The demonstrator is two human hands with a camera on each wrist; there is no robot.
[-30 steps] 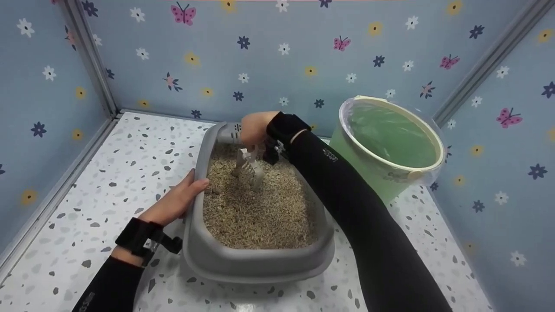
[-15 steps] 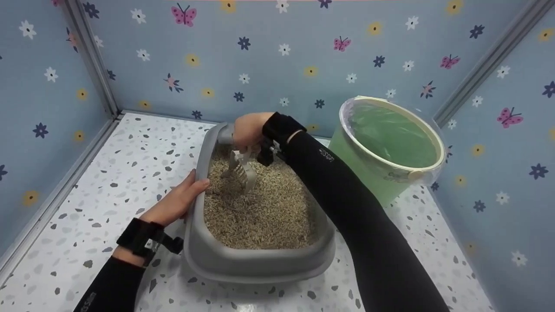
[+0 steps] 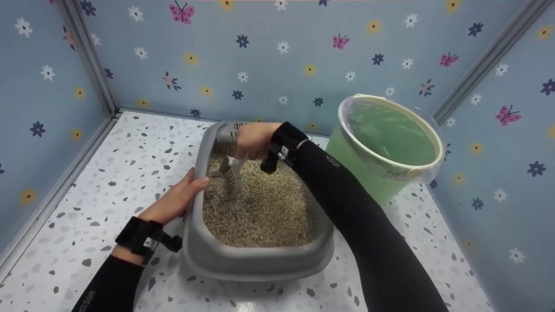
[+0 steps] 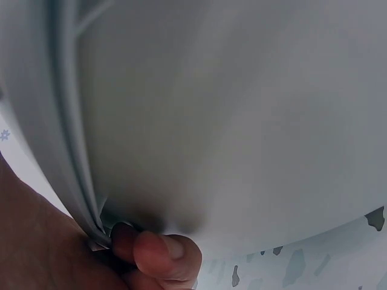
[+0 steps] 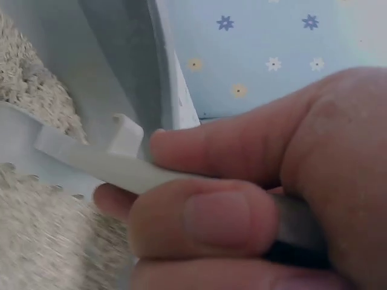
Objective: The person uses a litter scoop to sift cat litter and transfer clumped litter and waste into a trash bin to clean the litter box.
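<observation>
A grey litter box [image 3: 260, 264] full of tan pellet litter [image 3: 269, 212] stands on the speckled surface. My right hand [image 3: 256, 139] grips the handle of a pale slotted litter scoop [image 3: 235, 184], its head tilted down into the litter near the box's left side. In the right wrist view, thumb and fingers wrap the scoop's handle [image 5: 127, 169]. My left hand [image 3: 175, 199] holds the box's left rim, thumb over the top; in the left wrist view its curled fingers [image 4: 166, 257] show under the rim's edge. The scoop's lower edge is partly hidden by litter.
A green bin [image 3: 368, 164] with a cream rim and clear plastic liner stands right of the box, behind my right forearm. Flower-patterned panels [image 3: 277, 56] enclose the back and both sides of the speckled surface [image 3: 143, 147].
My right hand has carried the scoop leftward and slightly toward me through the litter, and the scoop has turned more upright on edge. The left hand stays on the rim.
</observation>
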